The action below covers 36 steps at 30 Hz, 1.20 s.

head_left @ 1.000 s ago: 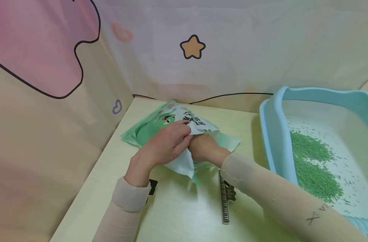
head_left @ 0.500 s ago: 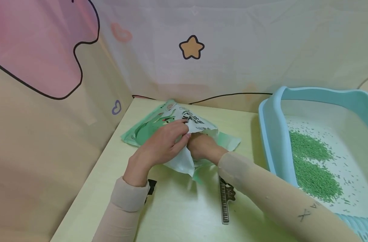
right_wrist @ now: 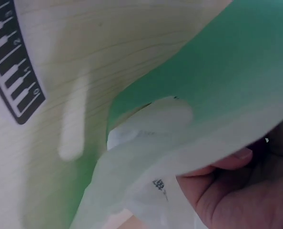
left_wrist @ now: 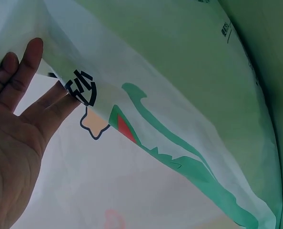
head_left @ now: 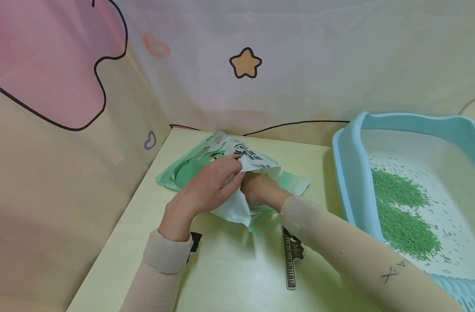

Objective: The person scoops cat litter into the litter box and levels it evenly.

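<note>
A green and white printed plastic bag (head_left: 190, 167) lies on the table with its mouth towards the right. My left hand (head_left: 210, 184) pinches the upper edge of that mouth and lifts it, thumb and fingers at the rim; the left wrist view shows the hand (left_wrist: 17, 129) at the bag's (left_wrist: 179, 86) edge. My right hand (head_left: 261, 188) reaches into the mouth up to the wrist, its fingers hidden. In the right wrist view the hand (right_wrist: 246, 191) shows a bent finger behind the bag's (right_wrist: 217, 81) green edge; I cannot tell what it holds.
A light blue litter tray (head_left: 356, 173) stands on the right, with green pellets (head_left: 407, 225) spread over its white floor. A ruler with piano-key markings (head_left: 289, 264) lies near the right forearm. A small black item (head_left: 196, 242) shows beside the left wrist. Printed cloth (head_left: 300, 78) hangs behind the table.
The right wrist and forearm have shifted slightly left, into the bag's mouth. My left hand keeps its pinch on the bag's edge, and the bag's upper rim has moved only a little.
</note>
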Each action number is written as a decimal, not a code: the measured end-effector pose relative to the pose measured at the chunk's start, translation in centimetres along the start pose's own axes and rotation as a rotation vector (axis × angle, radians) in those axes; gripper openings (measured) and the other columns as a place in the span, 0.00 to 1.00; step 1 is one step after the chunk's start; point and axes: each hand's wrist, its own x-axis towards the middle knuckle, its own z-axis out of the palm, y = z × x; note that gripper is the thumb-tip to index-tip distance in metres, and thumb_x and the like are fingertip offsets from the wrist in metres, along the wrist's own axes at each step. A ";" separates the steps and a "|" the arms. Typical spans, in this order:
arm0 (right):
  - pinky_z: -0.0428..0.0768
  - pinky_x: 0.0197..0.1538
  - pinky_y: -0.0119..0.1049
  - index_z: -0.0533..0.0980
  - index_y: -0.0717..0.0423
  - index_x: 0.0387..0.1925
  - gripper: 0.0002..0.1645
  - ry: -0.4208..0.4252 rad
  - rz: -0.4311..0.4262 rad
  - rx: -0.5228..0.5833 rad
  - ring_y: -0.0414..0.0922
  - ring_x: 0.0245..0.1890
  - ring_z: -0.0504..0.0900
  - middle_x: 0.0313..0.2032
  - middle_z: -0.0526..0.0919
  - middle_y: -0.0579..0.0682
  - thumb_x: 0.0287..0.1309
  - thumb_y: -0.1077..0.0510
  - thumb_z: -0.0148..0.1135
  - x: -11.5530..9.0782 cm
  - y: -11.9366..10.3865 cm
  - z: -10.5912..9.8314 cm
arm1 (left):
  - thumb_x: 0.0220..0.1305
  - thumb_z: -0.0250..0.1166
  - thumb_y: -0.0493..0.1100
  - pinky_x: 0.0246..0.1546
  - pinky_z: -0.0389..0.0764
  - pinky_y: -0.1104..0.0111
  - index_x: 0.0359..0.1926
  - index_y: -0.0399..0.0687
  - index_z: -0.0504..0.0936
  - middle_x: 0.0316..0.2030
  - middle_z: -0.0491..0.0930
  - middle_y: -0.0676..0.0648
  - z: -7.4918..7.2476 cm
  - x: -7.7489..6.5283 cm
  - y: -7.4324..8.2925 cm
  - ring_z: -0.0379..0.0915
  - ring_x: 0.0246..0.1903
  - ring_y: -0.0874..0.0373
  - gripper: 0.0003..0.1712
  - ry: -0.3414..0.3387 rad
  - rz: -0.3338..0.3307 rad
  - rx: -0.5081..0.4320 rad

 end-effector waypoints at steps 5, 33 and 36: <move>0.81 0.59 0.50 0.69 0.59 0.70 0.27 0.031 -0.030 0.016 0.51 0.51 0.82 0.62 0.80 0.57 0.80 0.51 0.41 -0.4 0.4 0.1 | 0.77 0.53 0.39 0.54 0.76 0.64 0.30 0.48 0.70 0.28 0.66 0.51 0.0 0.0 0.0 0.79 0.52 0.56 0.13 0.001 0.000 -0.004; 0.71 0.30 0.34 0.69 0.68 0.49 0.17 -0.005 0.082 0.484 0.44 0.27 0.71 0.31 0.72 0.53 0.67 0.59 0.57 -6.6 3.0 -0.6 | 0.78 0.53 0.40 0.49 0.73 0.65 0.33 0.48 0.72 0.31 0.68 0.51 0.1 0.0 -0.1 0.78 0.53 0.57 0.11 -0.024 -0.032 -0.030; 0.71 0.31 0.34 0.70 0.66 0.44 0.14 -0.009 0.093 0.504 0.44 0.28 0.71 0.30 0.72 0.52 0.66 0.58 0.59 -7.3 3.2 -0.7 | 0.78 0.53 0.41 0.48 0.74 0.65 0.34 0.49 0.73 0.31 0.68 0.52 0.1 0.0 0.0 0.77 0.48 0.58 0.10 -0.028 -0.040 -0.031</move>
